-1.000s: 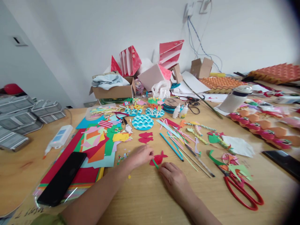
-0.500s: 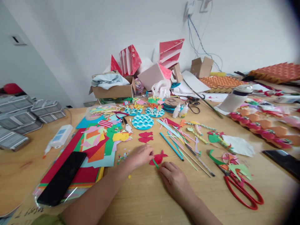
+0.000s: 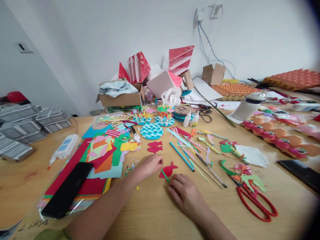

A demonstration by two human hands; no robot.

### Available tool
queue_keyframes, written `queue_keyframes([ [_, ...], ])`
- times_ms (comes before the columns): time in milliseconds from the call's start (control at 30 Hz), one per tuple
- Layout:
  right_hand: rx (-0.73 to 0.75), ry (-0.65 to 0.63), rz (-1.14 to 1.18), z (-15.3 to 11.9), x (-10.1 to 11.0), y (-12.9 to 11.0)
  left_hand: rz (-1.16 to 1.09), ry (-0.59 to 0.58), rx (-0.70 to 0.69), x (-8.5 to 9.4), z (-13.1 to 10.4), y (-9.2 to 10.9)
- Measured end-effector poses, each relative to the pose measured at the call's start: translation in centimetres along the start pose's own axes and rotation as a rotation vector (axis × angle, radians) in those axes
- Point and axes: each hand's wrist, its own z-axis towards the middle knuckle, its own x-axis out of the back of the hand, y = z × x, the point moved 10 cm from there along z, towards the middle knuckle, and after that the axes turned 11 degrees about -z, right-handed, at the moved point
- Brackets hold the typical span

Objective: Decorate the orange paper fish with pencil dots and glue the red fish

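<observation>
A red paper fish lies on the table between my hands. A narrow green paper strip crosses its left part at a slant. My right hand rests on the table with its fingers curled, the thumb side closed at the strip's lower end. Just above the strip's upper end is my left hand, fingers bent and pressed together, a small gap showing between them and the strip. Whatever its fingertips hold, if anything, is hidden. Two more red paper fish lie farther back.
Red-handled scissors lie among paper scraps at right. Coloured paper sheets and a black phone lie at left. Behind the hands are blue wavy discs, thin sticks and white glue bottles.
My left hand has drawn back slightly from the upper end of the green strip. My right hand stays at its lower end. The camera view has shifted a little.
</observation>
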Motion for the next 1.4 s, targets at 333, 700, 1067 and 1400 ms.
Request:
queue_keyframes([
  [333,-0.238,0.223,-0.185,-3.6,5.4,7.6,0.065,0.076,-0.073,1.6,-2.0,3.1],
  [700,-0.642,-0.381,-0.538,-4.9,2.9,15.2,-0.027,0.073,-0.083,1.6,-6.3,6.1],
  [1067,-0.654,-0.070,-0.207,-5.7,6.0,13.5,-0.967,0.016,0.147,-2.3,-5.0,4.3],
  [1400,-0.385,0.037,0.235,-3.4,4.0,5.4,-1.455,0.172,0.125,-1.5,-3.6,7.1],
])
